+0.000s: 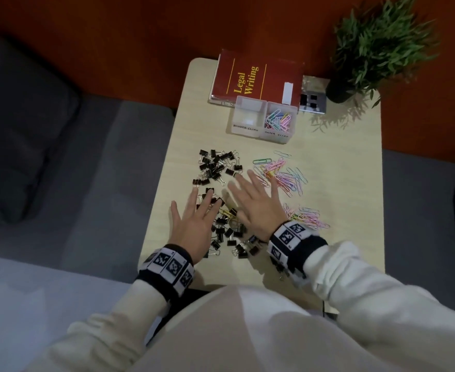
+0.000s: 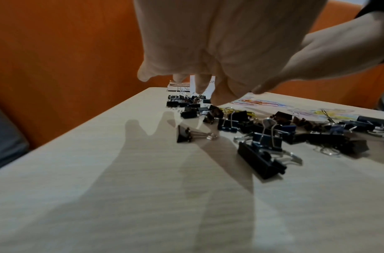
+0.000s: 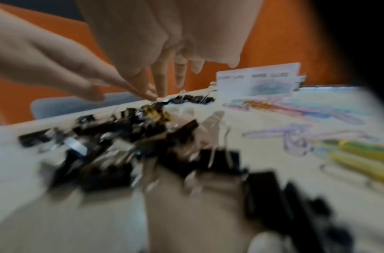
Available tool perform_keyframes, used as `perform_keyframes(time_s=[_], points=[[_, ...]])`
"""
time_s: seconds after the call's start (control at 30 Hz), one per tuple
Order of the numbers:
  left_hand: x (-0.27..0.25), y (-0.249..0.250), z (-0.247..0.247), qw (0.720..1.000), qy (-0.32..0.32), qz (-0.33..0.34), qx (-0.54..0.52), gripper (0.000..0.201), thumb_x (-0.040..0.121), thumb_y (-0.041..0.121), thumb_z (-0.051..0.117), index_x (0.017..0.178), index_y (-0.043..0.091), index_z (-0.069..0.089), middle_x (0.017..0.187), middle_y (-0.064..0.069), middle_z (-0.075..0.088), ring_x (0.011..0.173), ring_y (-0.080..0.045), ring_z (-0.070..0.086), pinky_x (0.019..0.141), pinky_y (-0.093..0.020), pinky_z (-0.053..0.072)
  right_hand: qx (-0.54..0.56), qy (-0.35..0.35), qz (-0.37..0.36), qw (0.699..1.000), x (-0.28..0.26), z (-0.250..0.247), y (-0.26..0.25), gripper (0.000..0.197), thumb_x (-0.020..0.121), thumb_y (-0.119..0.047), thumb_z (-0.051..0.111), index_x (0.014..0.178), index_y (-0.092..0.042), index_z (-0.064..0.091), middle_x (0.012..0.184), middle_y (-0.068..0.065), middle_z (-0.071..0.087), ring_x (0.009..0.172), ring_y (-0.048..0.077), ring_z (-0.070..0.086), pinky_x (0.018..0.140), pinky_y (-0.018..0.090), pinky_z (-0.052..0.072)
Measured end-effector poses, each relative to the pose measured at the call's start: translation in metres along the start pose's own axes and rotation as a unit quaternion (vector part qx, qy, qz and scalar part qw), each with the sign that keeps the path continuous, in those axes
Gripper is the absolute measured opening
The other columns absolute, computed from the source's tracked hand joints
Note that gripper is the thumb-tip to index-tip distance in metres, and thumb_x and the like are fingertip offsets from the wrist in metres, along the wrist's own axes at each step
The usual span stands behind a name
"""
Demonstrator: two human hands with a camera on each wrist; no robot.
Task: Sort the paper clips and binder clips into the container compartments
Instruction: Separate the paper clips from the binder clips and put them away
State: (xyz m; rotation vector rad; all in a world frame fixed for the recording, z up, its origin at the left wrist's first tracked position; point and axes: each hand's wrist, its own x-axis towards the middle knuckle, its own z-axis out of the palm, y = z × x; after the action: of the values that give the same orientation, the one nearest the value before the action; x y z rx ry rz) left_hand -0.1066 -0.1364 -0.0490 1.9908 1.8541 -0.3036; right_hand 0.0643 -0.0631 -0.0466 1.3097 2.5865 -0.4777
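Black binder clips lie heaped on the pale table, with more of them between my wrists. Coloured paper clips are spread to their right, a second bunch nearer me. The clear two-part container stands behind; its left part, labelled binder clips, is empty and its right part holds paper clips. My left hand hovers flat with fingers spread over the near binder clips. My right hand is spread flat beside it, holding nothing. The right wrist view is blurred.
A red book lies on other books at the table's back edge. A potted plant stands at the back right corner. A grey sofa runs along the left. The orange wall is behind.
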Motion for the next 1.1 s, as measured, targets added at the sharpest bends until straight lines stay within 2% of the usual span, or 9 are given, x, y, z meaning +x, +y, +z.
perform_keyframes(time_s=[0.1,0.23,0.3,0.43,0.6,0.77,0.83,0.97,1.1], points=[[0.002,0.0,0.003,1.0,-0.006,0.008,0.019,0.078,0.088,0.007,0.046,0.15,0.03,0.005,0.159,0.004,-0.015,0.144,-0.029,-0.023,0.11,-0.067,-0.004,-0.025,-0.011,-0.04,0.999,-0.007,0.01,-0.012,0.064,0.082,-0.045,0.015,0.141,-0.023,0.026,0.154,0.002,0.022,0.144,0.025,0.004,0.106,0.06,-0.012],[0.004,-0.001,0.001,1.0,-0.005,0.003,0.03,0.081,0.086,0.005,0.047,0.151,0.028,0.003,0.158,0.002,-0.02,0.143,-0.032,-0.025,0.11,-0.066,-0.003,-0.001,-0.006,0.062,0.998,-0.012,0.015,0.003,0.066,0.082,-0.048,0.004,0.143,-0.025,0.019,0.156,-0.002,0.014,0.144,0.026,-0.006,0.109,0.063,-0.008],[0.002,0.002,-0.001,1.0,0.004,0.011,0.027,0.081,0.086,0.004,0.047,0.15,0.029,0.005,0.158,0.0,-0.02,0.144,-0.033,-0.023,0.111,-0.065,-0.001,0.011,0.009,0.059,0.998,-0.018,0.015,0.004,0.061,0.085,-0.045,0.009,0.142,-0.028,0.019,0.155,-0.001,0.017,0.144,0.028,-0.003,0.108,0.062,-0.008],[-0.004,0.007,-0.004,0.999,0.003,0.039,0.018,0.077,0.084,-0.001,0.046,0.148,0.029,0.018,0.159,-0.002,-0.019,0.144,-0.033,-0.023,0.112,-0.064,-0.001,0.007,-0.028,-0.026,0.999,-0.022,0.018,-0.005,0.064,0.08,-0.049,0.011,0.141,-0.034,0.022,0.156,0.001,0.014,0.143,0.034,-0.004,0.101,0.06,-0.017],[-0.006,0.009,-0.003,0.999,-0.004,0.042,0.01,0.072,0.083,-0.001,0.045,0.146,0.028,0.023,0.159,-0.002,-0.016,0.144,-0.032,-0.023,0.111,-0.064,-0.002,0.036,0.012,0.053,0.998,-0.024,0.018,0.012,0.052,0.087,-0.048,0.021,0.137,-0.035,0.032,0.155,-0.004,0.019,0.143,0.033,-0.002,0.106,0.064,-0.006],[0.005,0.016,-0.011,0.999,0.011,0.043,0.013,0.077,0.084,0.001,0.048,0.15,0.024,0.016,0.16,-0.001,-0.014,0.145,-0.032,-0.021,0.111,-0.065,-0.002,0.01,-0.016,0.053,0.998,-0.041,0.027,0.004,0.063,0.082,-0.051,0.011,0.142,-0.035,0.019,0.156,-0.007,-0.003,0.136,0.029,-0.022,0.106,0.063,-0.009],[0.018,0.022,-0.017,0.998,0.018,0.057,0.02,0.085,0.081,-0.003,0.051,0.15,0.028,0.012,0.16,-0.002,-0.014,0.144,-0.033,-0.023,0.111,-0.065,-0.004,0.005,-0.022,0.064,0.998,-0.054,0.034,0.006,0.063,0.082,-0.052,0.013,0.142,-0.035,0.019,0.155,-0.006,-0.006,0.137,0.032,-0.021,0.105,0.064,-0.008],[0.057,0.048,-0.033,0.989,0.006,0.124,0.08,0.096,0.077,-0.009,0.05,0.149,0.037,0.006,0.158,-0.003,-0.022,0.142,-0.034,-0.027,0.109,-0.067,-0.007,0.041,0.007,0.111,0.993,-0.079,0.036,0.011,0.055,0.084,-0.049,0.024,0.137,-0.036,0.029,0.156,-0.003,0.015,0.142,0.035,-0.001,0.107,0.061,-0.004],[0.083,0.056,-0.036,0.977,-0.032,0.144,0.155,0.094,0.08,-0.005,0.048,0.149,0.039,0.002,0.156,-0.004,-0.027,0.14,-0.034,-0.031,0.106,-0.068,-0.011,0.077,0.014,0.171,0.982,-0.081,0.029,0.016,0.061,0.08,-0.049,0.017,0.136,-0.03,0.031,0.152,0.001,0.023,0.141,0.034,0.0,0.112,0.059,0.0]])
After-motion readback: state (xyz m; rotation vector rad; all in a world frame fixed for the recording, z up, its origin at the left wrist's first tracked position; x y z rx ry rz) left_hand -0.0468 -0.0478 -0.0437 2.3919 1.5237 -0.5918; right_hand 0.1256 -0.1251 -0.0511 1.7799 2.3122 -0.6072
